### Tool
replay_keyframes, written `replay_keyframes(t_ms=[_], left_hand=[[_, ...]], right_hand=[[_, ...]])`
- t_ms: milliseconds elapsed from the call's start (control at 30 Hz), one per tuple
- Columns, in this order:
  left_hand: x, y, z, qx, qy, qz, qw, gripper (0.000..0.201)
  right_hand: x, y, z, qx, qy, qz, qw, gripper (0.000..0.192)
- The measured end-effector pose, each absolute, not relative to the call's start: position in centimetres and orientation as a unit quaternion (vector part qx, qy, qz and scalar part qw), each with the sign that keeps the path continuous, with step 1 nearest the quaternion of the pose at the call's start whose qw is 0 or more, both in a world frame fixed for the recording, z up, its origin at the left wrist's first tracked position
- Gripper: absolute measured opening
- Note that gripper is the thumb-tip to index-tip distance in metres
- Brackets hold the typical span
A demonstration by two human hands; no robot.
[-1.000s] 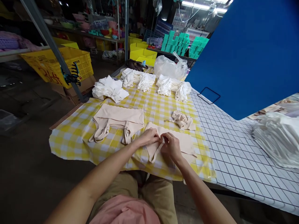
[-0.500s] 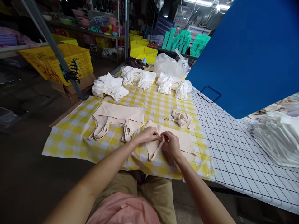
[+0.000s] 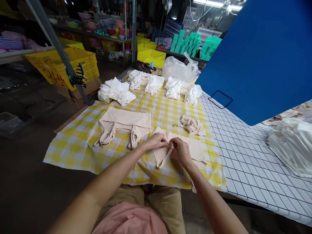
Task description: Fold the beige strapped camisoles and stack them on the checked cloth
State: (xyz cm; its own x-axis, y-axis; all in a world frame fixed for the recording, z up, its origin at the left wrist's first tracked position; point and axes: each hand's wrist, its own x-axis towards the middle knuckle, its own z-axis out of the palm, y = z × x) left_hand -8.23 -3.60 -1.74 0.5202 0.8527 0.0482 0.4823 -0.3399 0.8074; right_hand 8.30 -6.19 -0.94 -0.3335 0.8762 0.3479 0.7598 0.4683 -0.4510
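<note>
A beige strappy top (image 3: 195,149) lies spread before me on a yellow checked tablecloth (image 3: 73,143). My left hand (image 3: 158,141) pinches one of its shoulder straps (image 3: 163,160) at the upper end. Close against it, my right hand (image 3: 180,150) is closed on the same strap, fingertips nearly meeting the left ones. The strap loops down toward the table's front edge; the exact grip is hidden by the fingers. To the left rests a folded stack of beige tops (image 3: 126,121) with straps hanging forward. Beyond my right hand sits a crumpled beige bundle (image 3: 192,124).
White garment stacks (image 3: 146,79) and a loose white heap (image 3: 114,91) stand farther back, before a clear plastic bag (image 3: 179,69). A large blue panel (image 3: 255,58) slants in at right, above a white garment pile (image 3: 290,146). A yellow basket (image 3: 85,65) is at left.
Both hands stay closed at the strap and have barely moved. The whole view has shifted slightly, with things appearing a little farther right.
</note>
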Motion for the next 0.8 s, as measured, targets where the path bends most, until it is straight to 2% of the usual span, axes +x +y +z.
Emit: replay_keyframes(t_ms=[300,433,633,733,800], left_hand=[[-8.2,-3.9,-1.7,0.802,0.419,0.249,0.345,0.017],[-8.0,-3.9,-2.0,0.805,0.434,0.243,0.323,0.018],[-8.0,-4.3,-1.8,0.803,0.438,0.230,0.332,0.014],[-8.6,-4.5,-0.9,0.800,0.439,0.197,0.358,0.016],[-9.2,-4.4,0.0,0.805,0.424,0.159,0.383,0.023]], right_hand=[[7.4,-6.2,-1.2,-0.487,-0.810,0.117,0.306,0.022],[7.0,-6.2,-1.4,-0.499,-0.779,0.160,0.345,0.025],[7.3,-8.3,-0.4,-0.526,-0.711,0.207,0.418,0.015],[7.7,-10.9,1.2,-0.470,-0.754,0.232,0.396,0.015],[8.3,-12.7,2.5,-0.412,-0.810,0.257,0.328,0.020]])
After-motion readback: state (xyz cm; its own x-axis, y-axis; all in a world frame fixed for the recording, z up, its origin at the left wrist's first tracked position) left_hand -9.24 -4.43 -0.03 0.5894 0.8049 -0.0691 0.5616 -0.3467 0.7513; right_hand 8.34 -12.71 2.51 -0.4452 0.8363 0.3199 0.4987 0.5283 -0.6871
